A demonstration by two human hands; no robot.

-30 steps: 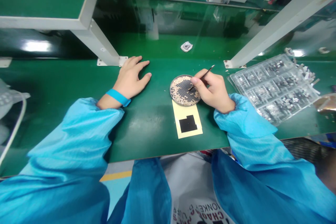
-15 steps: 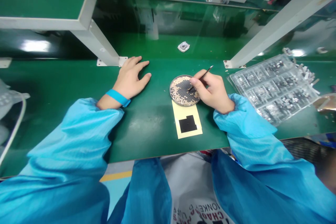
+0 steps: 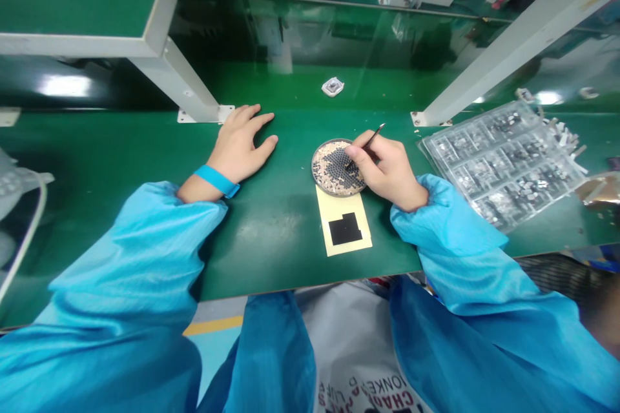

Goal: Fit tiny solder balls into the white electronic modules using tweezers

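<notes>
Metal tweezers [image 3: 376, 134] in right hand [image 3: 386, 169] | tip at round dish [image 3: 318, 184], left side

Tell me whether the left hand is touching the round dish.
Apart. The head view shows a plain strip of green tabletop between the left hand and the near side of the round dish.

hands [image 3: 245, 145]: 2 | round dish [image 3: 322, 184]: 1 | thin dark tool [image 3: 376, 135]: 1 | yellow card [image 3: 341, 202]: 1 | black patch [image 3: 345, 230]: 1 | blue wristband [image 3: 216, 181]: 1 | white frame legs [image 3: 194, 87]: 2 | clear cases [image 3: 506, 164]: at least 1 | dish pieces [image 3: 339, 168]: too small to count
</notes>
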